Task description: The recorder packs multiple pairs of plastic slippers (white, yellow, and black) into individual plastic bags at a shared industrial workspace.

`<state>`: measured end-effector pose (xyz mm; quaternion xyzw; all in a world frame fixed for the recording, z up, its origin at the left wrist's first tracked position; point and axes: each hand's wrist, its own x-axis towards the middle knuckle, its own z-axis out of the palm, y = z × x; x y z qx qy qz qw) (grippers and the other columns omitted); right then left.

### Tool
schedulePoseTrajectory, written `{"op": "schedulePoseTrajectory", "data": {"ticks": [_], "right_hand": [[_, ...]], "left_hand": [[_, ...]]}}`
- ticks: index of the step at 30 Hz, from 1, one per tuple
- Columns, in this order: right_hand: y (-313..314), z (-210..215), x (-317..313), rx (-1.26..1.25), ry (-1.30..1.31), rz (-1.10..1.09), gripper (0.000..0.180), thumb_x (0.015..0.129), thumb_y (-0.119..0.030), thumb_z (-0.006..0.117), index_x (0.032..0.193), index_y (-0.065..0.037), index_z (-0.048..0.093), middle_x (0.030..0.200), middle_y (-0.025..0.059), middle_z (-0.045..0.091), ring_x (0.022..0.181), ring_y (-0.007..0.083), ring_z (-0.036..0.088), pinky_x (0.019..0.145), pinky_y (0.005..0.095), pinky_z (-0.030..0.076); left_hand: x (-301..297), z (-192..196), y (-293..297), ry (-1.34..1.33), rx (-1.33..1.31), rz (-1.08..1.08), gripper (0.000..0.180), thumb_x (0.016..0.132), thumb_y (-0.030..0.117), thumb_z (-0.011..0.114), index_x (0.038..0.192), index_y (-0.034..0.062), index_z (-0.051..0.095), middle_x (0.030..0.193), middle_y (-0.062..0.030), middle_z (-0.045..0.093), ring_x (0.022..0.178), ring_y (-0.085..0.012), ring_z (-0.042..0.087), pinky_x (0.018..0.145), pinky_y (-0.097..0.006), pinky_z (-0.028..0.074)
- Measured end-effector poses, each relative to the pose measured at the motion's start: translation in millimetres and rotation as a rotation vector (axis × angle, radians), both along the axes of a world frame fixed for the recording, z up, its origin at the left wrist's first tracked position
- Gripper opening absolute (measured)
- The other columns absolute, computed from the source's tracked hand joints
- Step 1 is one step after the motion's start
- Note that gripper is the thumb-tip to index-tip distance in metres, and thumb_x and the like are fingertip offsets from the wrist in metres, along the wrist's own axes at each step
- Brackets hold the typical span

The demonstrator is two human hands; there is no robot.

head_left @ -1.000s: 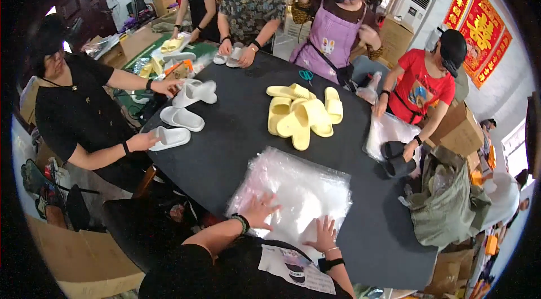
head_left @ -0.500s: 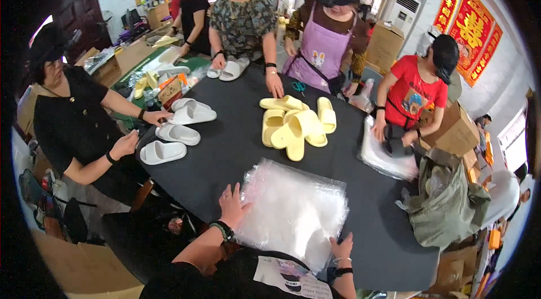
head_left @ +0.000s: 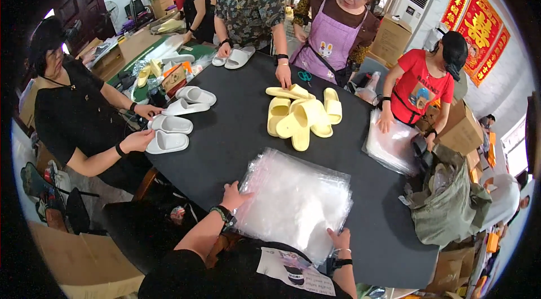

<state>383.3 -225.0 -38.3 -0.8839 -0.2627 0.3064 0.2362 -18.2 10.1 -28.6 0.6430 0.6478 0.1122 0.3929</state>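
Observation:
A stack of clear plastic bags (head_left: 293,200) lies on the black table in front of me. My left hand (head_left: 235,197) rests at its left edge with the fingers stretched apart. Against the lower right edge of the bags is my right hand (head_left: 340,239), its fingers extended and the thumb apart. Several pale yellow slippers (head_left: 301,121) are piled beyond the bags. A co-worker's hand touches the rear slipper of that pile.
On the left, a person handles light grey slippers (head_left: 171,142). At the right, a person in red leans over another bag stack (head_left: 389,144). A green sack (head_left: 451,203) stands by the table's right edge. Teal scissors (head_left: 304,77) lie at the back.
My hands stay at the edges of the bags. The person on the left now grips the nearest grey slipper. The person in red lays a hand flat on their bags.

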Motion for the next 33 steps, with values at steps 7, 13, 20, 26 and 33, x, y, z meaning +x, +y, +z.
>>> {"op": "schedulePoseTrajectory", "data": {"ticks": [7,13,20,26,33], "right_hand": [[4,-2,-5,0.006,-0.22,0.122,0.086,0.06,-0.046,0.087,0.113,0.009,0.047,0.107,0.0258,0.06,0.099,0.0406,0.06,0.086,0.0422,0.05],[20,19,-17,-0.016,-0.065,-0.013,0.084,0.06,-0.043,0.087,0.111,0.01,0.046,0.109,0.0281,0.062,0.099,0.0393,0.063,0.083,0.0414,0.052],[6,-2,8,-0.002,0.015,-0.021,0.084,0.058,-0.043,0.088,0.111,0.01,0.049,0.107,0.0269,0.064,0.098,0.0375,0.064,0.081,0.041,0.053],[18,22,-4,0.018,0.152,0.049,0.08,0.057,-0.036,0.091,0.111,0.009,0.052,0.104,0.0237,0.065,0.092,0.0328,0.066,0.077,0.0392,0.054],[19,16,-3,0.166,0.344,0.023,0.073,0.06,-0.025,0.09,0.113,0.008,0.052,0.103,0.0179,0.066,0.088,0.0255,0.066,0.073,0.0362,0.055]], "left_hand": [[12,6,-3,0.002,0.015,0.023,0.102,0.066,0.053,0.078,0.135,-0.0096,0.036,0.135,-0.0378,0.037,0.128,-0.0476,0.035,0.107,-0.045,0.032],[17,-2,-3,0.001,-0.014,0.076,0.097,0.064,0.051,0.081,0.128,-0.0109,0.042,0.131,-0.0366,0.041,0.125,-0.0474,0.038,0.104,-0.045,0.037],[22,-1,12,0.018,-0.157,0.044,0.093,0.063,0.056,0.079,0.117,-0.0129,0.049,0.122,-0.0332,0.052,0.116,-0.0421,0.051,0.097,-0.042,0.045],[19,-18,6,0.057,-0.178,-0.011,0.086,0.061,0.06,0.077,0.111,-0.0078,0.059,0.115,-0.0292,0.06,0.11,-0.0412,0.057,0.093,-0.042,0.047],[17,-7,5,0.19,-0.091,-0.078,0.08,0.064,0.063,0.073,0.11,-0.0018,0.064,0.116,-0.0288,0.058,0.111,-0.0428,0.051,0.092,-0.045,0.045]]}}
